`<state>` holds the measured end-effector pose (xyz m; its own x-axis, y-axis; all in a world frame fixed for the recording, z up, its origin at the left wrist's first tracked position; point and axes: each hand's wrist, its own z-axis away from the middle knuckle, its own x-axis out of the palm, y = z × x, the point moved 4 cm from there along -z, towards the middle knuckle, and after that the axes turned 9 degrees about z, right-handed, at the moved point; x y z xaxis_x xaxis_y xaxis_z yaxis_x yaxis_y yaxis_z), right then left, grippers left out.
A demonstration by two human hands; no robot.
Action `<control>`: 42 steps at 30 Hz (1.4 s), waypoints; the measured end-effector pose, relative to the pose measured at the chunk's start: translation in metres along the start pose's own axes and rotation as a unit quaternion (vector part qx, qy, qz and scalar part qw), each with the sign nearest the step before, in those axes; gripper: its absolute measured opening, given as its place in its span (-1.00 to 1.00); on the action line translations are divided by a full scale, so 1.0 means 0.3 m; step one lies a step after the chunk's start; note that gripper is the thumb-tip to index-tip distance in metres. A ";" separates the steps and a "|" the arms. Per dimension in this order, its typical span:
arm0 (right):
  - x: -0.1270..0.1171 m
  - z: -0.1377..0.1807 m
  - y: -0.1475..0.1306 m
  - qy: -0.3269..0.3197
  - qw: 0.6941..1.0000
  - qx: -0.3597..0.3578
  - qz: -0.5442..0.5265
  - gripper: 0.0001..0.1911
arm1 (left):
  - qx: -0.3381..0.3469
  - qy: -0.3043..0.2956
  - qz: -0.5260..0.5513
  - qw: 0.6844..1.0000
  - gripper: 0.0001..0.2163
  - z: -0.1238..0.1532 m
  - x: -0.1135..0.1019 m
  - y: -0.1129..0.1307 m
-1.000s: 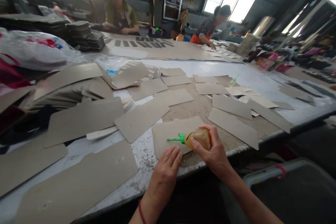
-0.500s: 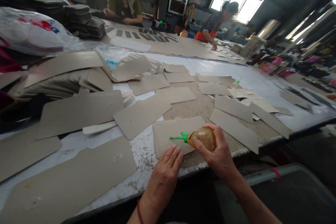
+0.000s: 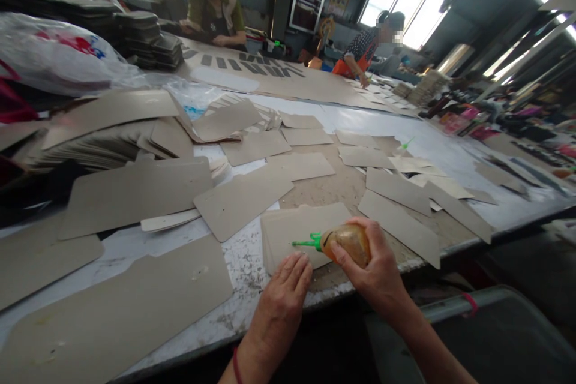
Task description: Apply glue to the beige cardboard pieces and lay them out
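My right hand [image 3: 375, 270] grips an amber squeeze bottle [image 3: 346, 239] with a green nozzle, which points left over a small stack of grey cardboard pieces [image 3: 299, 228] at the table's near edge. My left hand [image 3: 283, 297] lies flat with fingers spread on the near edge of that stack, just below the nozzle tip. A red band circles my left wrist.
Many grey cardboard pieces [image 3: 135, 192] lie scattered over the long white table [image 3: 243, 264]. A plastic bag [image 3: 58, 54] and dark stacks sit at the far left. Two other people [image 3: 213, 9] work at the far end. A dark bin [image 3: 495, 336] stands at lower right.
The view has shifted slightly; my hands and the bottle stay on the same stack, the nozzle drifting a little to the right.
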<state>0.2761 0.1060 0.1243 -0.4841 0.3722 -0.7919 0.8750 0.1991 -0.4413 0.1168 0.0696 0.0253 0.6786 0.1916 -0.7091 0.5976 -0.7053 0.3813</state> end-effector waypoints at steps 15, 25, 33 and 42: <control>-0.077 0.027 0.057 -0.012 0.993 0.109 -0.042 -0.58 | 0.015 0.021 -0.018 1.000 -0.58 -0.003 -0.007 -0.004; -0.218 0.046 0.332 0.114 0.970 0.216 0.019 -0.49 | 0.035 0.041 -0.009 0.999 -0.54 0.052 0.054 -0.050; -0.157 0.019 0.337 0.086 0.980 0.178 0.016 -0.53 | 0.071 0.034 -0.044 0.996 -0.56 0.023 0.016 -0.051; -0.125 -0.036 0.325 0.117 0.984 0.118 0.067 -0.59 | 0.073 0.052 -0.025 0.996 -0.54 0.033 0.034 -0.060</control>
<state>0.3798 0.1211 0.1155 -0.3255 0.5843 -0.7434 0.8917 -0.0719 -0.4470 0.1087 0.0776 0.0054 0.6943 0.2941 -0.6569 0.5694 -0.7827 0.2514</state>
